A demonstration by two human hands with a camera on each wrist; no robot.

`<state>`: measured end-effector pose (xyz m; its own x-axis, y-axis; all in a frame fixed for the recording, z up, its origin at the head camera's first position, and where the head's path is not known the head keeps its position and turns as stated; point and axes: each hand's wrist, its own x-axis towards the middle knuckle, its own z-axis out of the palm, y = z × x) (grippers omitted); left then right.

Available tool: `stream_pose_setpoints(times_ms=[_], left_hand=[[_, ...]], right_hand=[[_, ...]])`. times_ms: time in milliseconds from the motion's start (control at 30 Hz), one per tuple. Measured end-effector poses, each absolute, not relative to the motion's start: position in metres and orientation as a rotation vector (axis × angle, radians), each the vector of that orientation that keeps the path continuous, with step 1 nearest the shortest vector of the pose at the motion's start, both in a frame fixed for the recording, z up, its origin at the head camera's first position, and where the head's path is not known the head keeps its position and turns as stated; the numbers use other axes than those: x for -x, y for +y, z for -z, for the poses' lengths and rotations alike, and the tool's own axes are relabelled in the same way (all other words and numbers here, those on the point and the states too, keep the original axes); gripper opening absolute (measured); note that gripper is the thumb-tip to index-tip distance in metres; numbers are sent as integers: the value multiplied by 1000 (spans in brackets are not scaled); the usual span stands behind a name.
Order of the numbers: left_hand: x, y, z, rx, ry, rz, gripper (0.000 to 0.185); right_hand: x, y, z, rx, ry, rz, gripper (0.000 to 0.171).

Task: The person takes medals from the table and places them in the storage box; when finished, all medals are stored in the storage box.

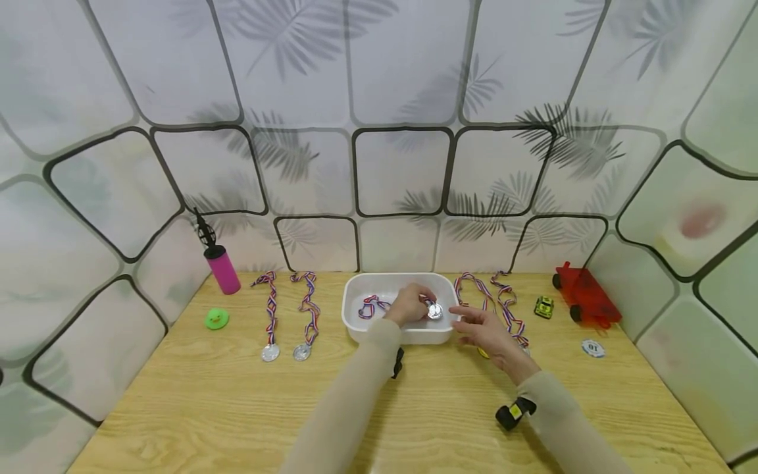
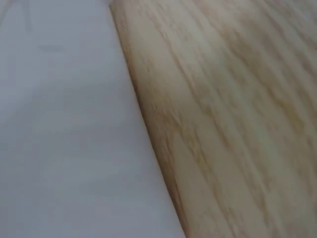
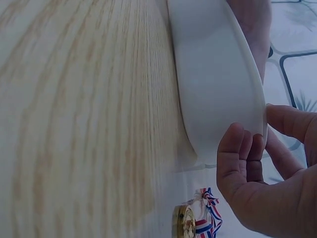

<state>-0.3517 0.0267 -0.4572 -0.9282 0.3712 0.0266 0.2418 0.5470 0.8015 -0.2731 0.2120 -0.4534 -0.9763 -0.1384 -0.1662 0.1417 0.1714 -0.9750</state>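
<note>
My left hand (image 1: pixel 408 304) reaches over the front rim of a white plastic bin (image 1: pixel 403 338), fingers curled down inside it. At its fingertips is a silver medal (image 1: pixel 435 311) with a striped ribbon, apparently pinched; the grip is partly hidden. Another red, white and blue ribbon (image 1: pixel 368 307) lies in the bin, left of this hand. My right hand (image 1: pixel 490 334) is at the bin's right end, fingers loosely bent, fingertips right at the rim. Below it a gold medal (image 3: pixel 184 222) shows in the right wrist view. The left wrist view catches only bin wall and wooden table.
Two silver medals (image 1: pixel 270 352) on ribbons lie left of the bin. More ribbons (image 1: pixel 508 299) lie on its right. A green duck (image 1: pixel 216 318) and pink cylinder (image 1: pixel 223 270) stand far left; a yellow toy car (image 1: pixel 543 307), red toy vehicle (image 1: pixel 589 295) and round chip (image 1: pixel 593 348) are right.
</note>
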Motion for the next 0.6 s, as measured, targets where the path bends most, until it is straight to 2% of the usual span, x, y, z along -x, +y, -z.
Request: stream_pose_setpoints(times_ms=[233, 600], left_hand=[[351, 28, 455, -550, 2720, -1212, 35], [352, 20, 453, -545, 2673, -1287, 34]], right_hand=[[275, 212, 454, -14, 2236, 1891, 48], [273, 212, 454, -17, 2234, 1878, 48]])
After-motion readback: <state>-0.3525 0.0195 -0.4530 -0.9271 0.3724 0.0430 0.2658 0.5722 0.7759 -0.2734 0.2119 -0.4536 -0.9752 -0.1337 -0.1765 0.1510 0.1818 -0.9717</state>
